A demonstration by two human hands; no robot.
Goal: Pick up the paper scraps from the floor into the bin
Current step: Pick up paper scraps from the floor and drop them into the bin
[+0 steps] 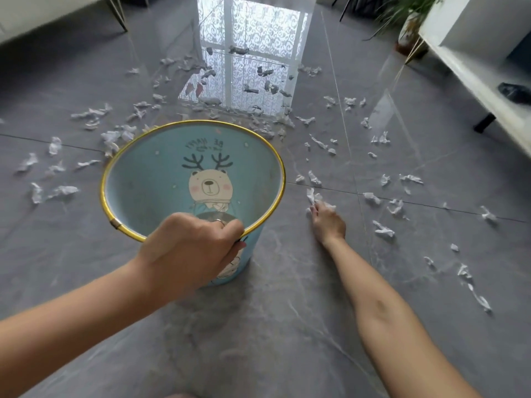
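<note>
Two bare arms are reaching out from the bottom of the view. The left hand (192,242) is gripping the near edge of the light blue round bin (138,185), with its fingers curling over the thin gold metal rim (280,165). The bin is standing on the grey shiny floor tiles (287,311). No paper is showing inside it.

The right hand (327,222) is lying low on the floor, just to the right of the bin. Its fingers are curling down onto one white crumpled paper scrap (311,196) and seem to be pinching it. This scrap is lying right at the fingertips, on the far side of the hand, with its long side pointing away from the person. The right hand is the nearer one to it, and the left hand is busy with the bin. The bin's open top is waiting to the left of this hand and higher up, so the next move is likely going up and left, over the rim.

Many more white paper scraps (383,231) are lying all around, and lots are lying beyond the bin. Almost all of the job is waiting to be done. Farther off, bright window light (247,33) is shining on the floor. A white low shelf (474,79) is standing at the far right, with a green potted plant (411,21) beside it.
</note>
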